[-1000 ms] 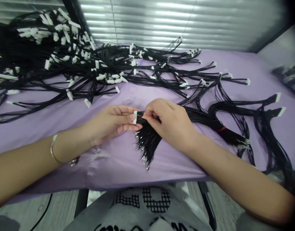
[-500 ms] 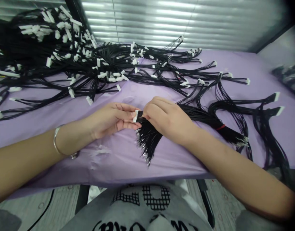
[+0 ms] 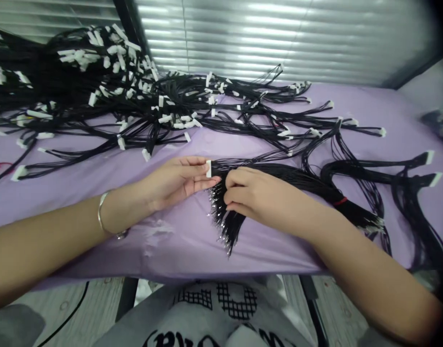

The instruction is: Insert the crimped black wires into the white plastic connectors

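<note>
My left hand (image 3: 187, 180) pinches a white connector (image 3: 209, 168) between thumb and forefinger. Several black wires run rightward from that connector, past the far side of my right hand. My right hand (image 3: 245, 193) rests over a thick bundle of black wires (image 3: 297, 176), its fingers curled on the fanned end. The loose wire tips (image 3: 219, 221) carry small shiny metal terminals and spread toward me. Whether a single wire sits between my right fingertips is hidden. Farther right, a red tie (image 3: 340, 201) holds the bundle together.
Black cables with white connectors (image 3: 167, 118) lie piled along the back and left of the purple-covered table (image 3: 185, 250). More finished-looking cables (image 3: 416, 168) hang over the right side. Window blinds (image 3: 243, 38) stand behind the table.
My right hand has moved away from the white connector, down onto the loose wire ends. My left hand still holds the connector. The whole view has shifted slightly.
</note>
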`<state>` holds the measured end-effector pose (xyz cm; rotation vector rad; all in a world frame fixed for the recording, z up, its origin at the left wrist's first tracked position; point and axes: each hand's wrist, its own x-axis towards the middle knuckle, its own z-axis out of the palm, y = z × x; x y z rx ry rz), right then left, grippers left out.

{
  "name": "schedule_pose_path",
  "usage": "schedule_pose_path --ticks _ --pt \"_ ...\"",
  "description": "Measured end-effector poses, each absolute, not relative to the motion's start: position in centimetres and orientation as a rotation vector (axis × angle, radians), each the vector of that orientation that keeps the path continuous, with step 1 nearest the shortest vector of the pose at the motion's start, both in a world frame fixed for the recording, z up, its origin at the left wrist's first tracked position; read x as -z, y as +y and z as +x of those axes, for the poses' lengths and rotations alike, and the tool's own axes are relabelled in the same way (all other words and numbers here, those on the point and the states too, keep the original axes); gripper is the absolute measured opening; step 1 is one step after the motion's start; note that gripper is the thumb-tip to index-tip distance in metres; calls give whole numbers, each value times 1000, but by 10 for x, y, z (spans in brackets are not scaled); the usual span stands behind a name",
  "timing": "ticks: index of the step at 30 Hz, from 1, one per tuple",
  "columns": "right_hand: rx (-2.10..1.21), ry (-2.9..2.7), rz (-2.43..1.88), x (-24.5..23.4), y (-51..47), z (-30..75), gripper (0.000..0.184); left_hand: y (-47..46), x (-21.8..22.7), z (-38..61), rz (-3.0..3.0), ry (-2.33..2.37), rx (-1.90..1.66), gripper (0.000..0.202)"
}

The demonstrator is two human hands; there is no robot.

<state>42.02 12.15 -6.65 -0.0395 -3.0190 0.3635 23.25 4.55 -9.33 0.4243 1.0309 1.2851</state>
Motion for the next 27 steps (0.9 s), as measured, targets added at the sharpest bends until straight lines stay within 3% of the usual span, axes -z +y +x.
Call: schedule_pose_path --ticks 5,10,14,27 --pt "-392 -3033 -121 73 117 415 17 45 93 232 410 1040 -1288 12" --pt "-600 -2785 -577 67 112 412 12 42 96 232 537 1035 -1241 12" --pt "-676 -2696 -631 70 114 410 6 41 98 230 630 1026 -1167 15" --pt "-470 -2660 -848 70 114 409 11 40 90 238 614 1138 -1126 12"
